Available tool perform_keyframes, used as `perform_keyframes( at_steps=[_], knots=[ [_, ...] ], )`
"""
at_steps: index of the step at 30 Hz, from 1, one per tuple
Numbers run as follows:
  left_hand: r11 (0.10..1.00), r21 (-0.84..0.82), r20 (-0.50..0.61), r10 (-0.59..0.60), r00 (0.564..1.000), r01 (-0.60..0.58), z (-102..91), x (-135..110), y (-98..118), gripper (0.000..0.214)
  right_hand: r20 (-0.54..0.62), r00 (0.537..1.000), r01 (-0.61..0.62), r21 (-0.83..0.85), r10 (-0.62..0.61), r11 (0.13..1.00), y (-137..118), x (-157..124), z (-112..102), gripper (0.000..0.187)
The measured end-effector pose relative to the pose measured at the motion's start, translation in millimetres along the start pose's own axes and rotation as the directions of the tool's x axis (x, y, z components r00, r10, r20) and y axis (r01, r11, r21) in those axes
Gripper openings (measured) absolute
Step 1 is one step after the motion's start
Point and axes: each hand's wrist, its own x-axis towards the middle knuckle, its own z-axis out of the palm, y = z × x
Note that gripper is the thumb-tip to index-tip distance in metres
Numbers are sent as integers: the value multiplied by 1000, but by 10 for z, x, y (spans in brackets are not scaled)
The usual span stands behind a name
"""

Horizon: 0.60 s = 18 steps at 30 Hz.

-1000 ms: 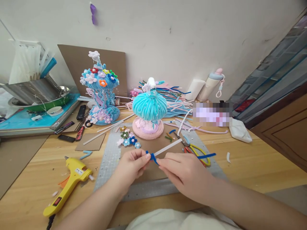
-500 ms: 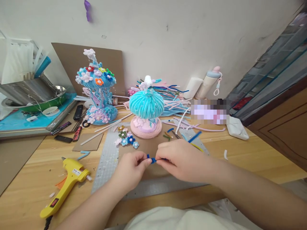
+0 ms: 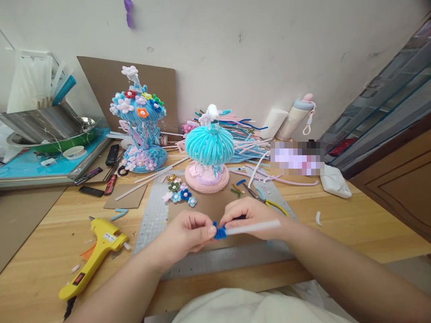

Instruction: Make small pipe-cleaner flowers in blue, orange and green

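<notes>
A dark blue pipe cleaner (image 3: 221,233) is wound in tight coils around one end of a whitish, translucent stick (image 3: 252,227). My left hand (image 3: 191,231) is closed, thumb and forefinger pinching the coiled end. The stick points right, passing in front of my right hand (image 3: 244,220). That hand is closed too, its fingers pinching the pipe cleaner just beside the coil; part of the strand is hidden under them. Behind my hands stands a turquoise dome-topped pipe-cleaner piece (image 3: 209,144) on a pink round base. Small pipe-cleaner flowers (image 3: 180,194) lie left of it.
A yellow glue gun (image 3: 96,253) lies at left. Yellow-handled pliers (image 3: 274,205) rest on the grey cutting mat (image 3: 144,242), behind my right hand. A flowered blue pipe-cleaner piece (image 3: 138,121) stands back left. Loose pipe cleaners (image 3: 249,150), a bottle (image 3: 294,119) and a white case (image 3: 335,180) are farther back.
The whitish stick now shows, pointing right from the coil. The blue strand end that stuck up behind my right wrist is out of sight, and more coils show between my fingers.
</notes>
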Motion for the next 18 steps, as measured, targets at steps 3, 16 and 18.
perform_keyframes(
  at_steps=[3,16,18],
  knots=[
    [948,319,47,1,999,-16,6,2,-6,34,157,987,15,-204,18,979,-123,53,-143,13],
    [994,85,-388,94,917,-66,12,113,-103,33,-417,892,-56,-491,-177,869,-157,-195,365,20],
    [994,-89,-319,38,947,-70,6,100,-88,34,-469,866,-12,-370,-176,929,-91,-188,364,18]
  ],
)
